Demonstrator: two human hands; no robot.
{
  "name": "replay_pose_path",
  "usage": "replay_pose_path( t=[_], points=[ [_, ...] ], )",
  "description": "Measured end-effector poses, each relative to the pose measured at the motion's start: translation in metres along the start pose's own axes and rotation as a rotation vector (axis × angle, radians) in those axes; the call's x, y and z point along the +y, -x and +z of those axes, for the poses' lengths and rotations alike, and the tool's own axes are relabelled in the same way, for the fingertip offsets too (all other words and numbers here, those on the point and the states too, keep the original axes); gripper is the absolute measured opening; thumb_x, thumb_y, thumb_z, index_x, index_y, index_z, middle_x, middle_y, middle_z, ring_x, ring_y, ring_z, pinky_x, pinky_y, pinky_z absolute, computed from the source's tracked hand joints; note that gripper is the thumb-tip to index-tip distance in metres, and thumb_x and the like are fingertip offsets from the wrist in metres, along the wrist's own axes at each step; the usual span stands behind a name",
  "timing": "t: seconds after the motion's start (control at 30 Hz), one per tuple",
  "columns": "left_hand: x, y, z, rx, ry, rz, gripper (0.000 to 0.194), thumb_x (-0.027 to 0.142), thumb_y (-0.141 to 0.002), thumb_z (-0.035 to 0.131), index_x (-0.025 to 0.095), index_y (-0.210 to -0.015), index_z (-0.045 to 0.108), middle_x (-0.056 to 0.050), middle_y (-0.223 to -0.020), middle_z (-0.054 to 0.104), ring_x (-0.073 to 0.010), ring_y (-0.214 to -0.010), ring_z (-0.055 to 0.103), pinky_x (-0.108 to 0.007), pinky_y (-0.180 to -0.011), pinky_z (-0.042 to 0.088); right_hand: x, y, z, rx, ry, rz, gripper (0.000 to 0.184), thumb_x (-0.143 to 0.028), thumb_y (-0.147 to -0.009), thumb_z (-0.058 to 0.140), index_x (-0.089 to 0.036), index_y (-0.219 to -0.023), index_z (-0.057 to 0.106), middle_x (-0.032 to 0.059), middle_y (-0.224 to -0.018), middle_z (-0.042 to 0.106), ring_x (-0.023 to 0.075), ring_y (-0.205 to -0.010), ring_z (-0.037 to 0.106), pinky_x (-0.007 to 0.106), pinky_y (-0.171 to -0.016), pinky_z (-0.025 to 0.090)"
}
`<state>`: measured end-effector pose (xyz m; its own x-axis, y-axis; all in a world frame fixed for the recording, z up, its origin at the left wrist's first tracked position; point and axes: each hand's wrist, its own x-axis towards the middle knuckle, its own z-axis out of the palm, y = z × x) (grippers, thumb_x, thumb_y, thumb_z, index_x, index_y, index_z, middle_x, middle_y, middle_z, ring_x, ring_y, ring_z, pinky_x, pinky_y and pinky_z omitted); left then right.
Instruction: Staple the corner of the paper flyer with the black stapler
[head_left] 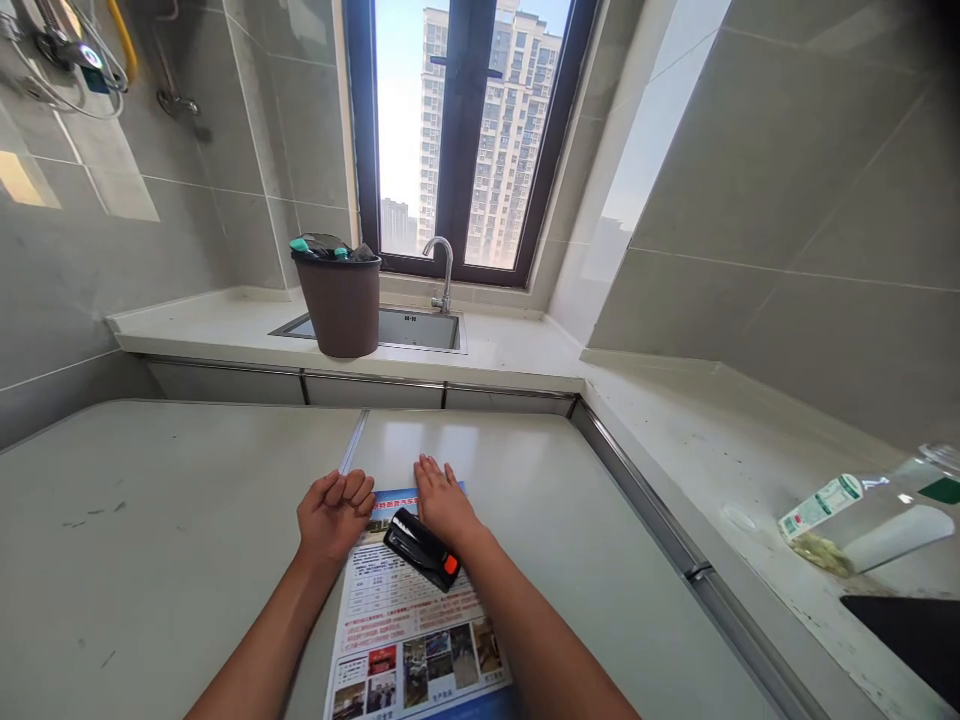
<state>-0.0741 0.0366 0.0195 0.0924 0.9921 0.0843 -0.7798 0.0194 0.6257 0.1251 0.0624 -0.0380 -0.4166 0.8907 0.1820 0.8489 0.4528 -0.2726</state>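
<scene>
A printed leaflet (pixel 405 630) with photos and text lies on the pale tabletop. On it rests a glossy black object (pixel 422 548) with an orange-red end, which looks like a stapler. At the leaflet's upper left edge, my left hand (pixel 337 510) is closed in a fist, and no object shows in it. My right hand (pixel 446 508) lies flat over the leaflet's upper right part, fingers stretched forward, just beside the black object. My right forearm covers part of the leaflet's right side.
A brown bucket (pixel 341 305) with items in it stands by the sink (pixel 420 330) and its faucet (pixel 448 270), under the window. A clear plastic bottle or jar (pixel 874 515) lies tilted on the right counter (pixel 675 420). Low ledges border the tabletop (pixel 187 520) ahead and right.
</scene>
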Motion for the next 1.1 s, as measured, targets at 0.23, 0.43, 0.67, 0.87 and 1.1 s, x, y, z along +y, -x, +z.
replay_pose_path(
  t=[0.23, 0.43, 0.67, 0.87, 1.1],
  points=[
    [0.005, -0.001, -0.002, 0.047, 0.021, 0.071, 0.064, 0.032, -0.083, 0.062, 0.018, -0.055, 0.007, 0.004, -0.060, 0.013, -0.0107, -0.051, 0.024, -0.024, -0.042, 0.030, -0.040, -0.018, 0.007, 0.042, -0.080, 0.012, 0.060, -0.019, -0.099, 0.036, -0.009, -0.158, 0.028, 0.0153, -0.167, 0.023, 0.0264, -0.155, 0.021, 0.057, -0.126, 0.014],
    [0.006, -0.001, 0.000, 0.067, 0.039, 0.097, 0.062, 0.030, -0.084, 0.062, 0.018, -0.057, 0.007, 0.004, -0.061, 0.017, -0.0100, -0.050, 0.026, -0.024, -0.042, 0.030, -0.033, 0.001, -0.030, 0.207, -0.083, 0.157, 0.033, -0.028, -0.104, 0.038, -0.020, -0.126, 0.062, 0.0104, -0.128, 0.067, 0.0219, -0.120, 0.059, 0.035, -0.101, 0.042],
    [0.005, -0.003, 0.000, 0.079, 0.138, 0.077, 0.061, 0.028, -0.086, 0.062, 0.018, -0.057, 0.008, 0.004, -0.060, 0.017, -0.0098, -0.050, 0.025, -0.025, -0.041, 0.027, 0.071, 0.069, -0.079, 0.119, 0.080, 0.399, 0.024, -0.023, -0.098, 0.051, -0.020, -0.080, 0.065, 0.0055, -0.087, 0.068, 0.0179, -0.083, 0.061, 0.025, -0.070, 0.036],
    [0.006, -0.005, -0.005, 0.123, 0.153, 0.100, 0.060, 0.030, -0.088, 0.060, 0.018, -0.059, 0.008, 0.004, -0.058, 0.014, -0.0104, -0.049, 0.019, -0.025, -0.040, 0.025, 0.132, 0.120, -0.099, 0.177, 0.150, 0.544, 0.027, -0.023, -0.100, 0.045, -0.020, -0.080, 0.063, 0.0064, -0.083, 0.064, 0.0185, -0.075, 0.058, 0.027, -0.064, 0.031],
    [0.005, -0.005, -0.004, 0.117, 0.141, 0.131, 0.059, 0.029, -0.089, 0.060, 0.018, -0.060, 0.010, 0.004, -0.056, 0.017, -0.0098, -0.049, 0.022, -0.025, -0.041, 0.026, 0.115, 0.112, -0.098, 0.249, 0.110, 0.493, 0.034, -0.029, -0.104, 0.038, -0.021, -0.078, 0.058, 0.0059, -0.083, 0.062, 0.0197, -0.082, 0.057, 0.028, -0.071, 0.037]
  ],
)
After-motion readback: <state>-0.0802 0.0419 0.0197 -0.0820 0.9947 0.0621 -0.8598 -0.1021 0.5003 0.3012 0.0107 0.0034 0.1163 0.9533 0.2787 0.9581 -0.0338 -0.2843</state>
